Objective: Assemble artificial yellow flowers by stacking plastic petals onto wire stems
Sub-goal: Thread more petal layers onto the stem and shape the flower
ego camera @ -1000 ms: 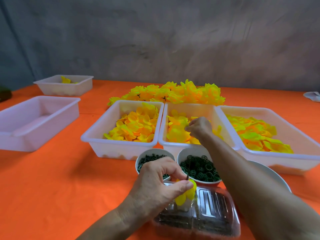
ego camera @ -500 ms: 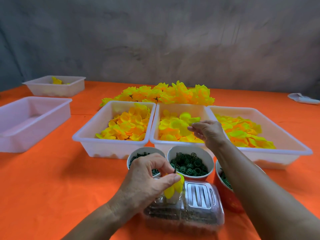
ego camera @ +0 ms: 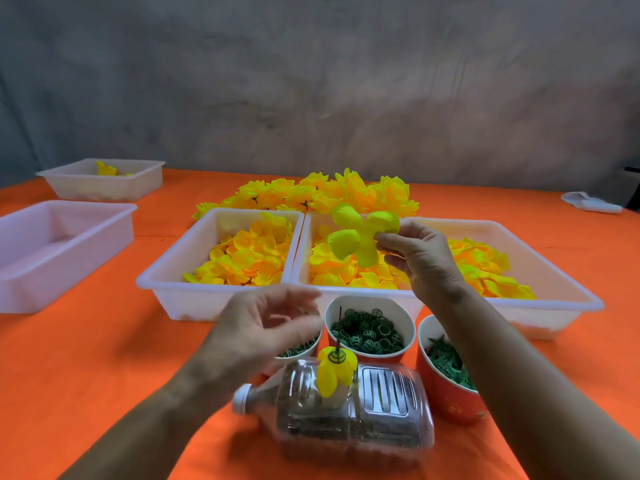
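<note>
My right hand (ego camera: 420, 258) pinches a yellow-green petal piece (ego camera: 358, 235) with several lobes, raised above the middle tray of petals (ego camera: 346, 271). A thin wire stem (ego camera: 340, 329) stands upright out of a clear plastic bottle (ego camera: 346, 420) lying on its side near me. A small yellow bud (ego camera: 334, 374) with a green ring on top sits on that stem. My left hand (ego camera: 263, 327) hovers just left of the stem, blurred, fingers apart and holding nothing.
Three white trays of yellow petals stand side by side, the left tray (ego camera: 194, 296), the middle one and the right tray (ego camera: 561, 306). Finished flowers (ego camera: 322, 194) are piled behind them. Cups of green rings (ego camera: 370, 332) and green calyxes (ego camera: 446, 368) stand by the bottle. Two more trays (ego camera: 52, 251) (ego camera: 104, 180) sit at the left.
My right hand lifted a petal piece out of the middle tray. My left hand let go of the bud on the stem and opened, drawing back to the left.
</note>
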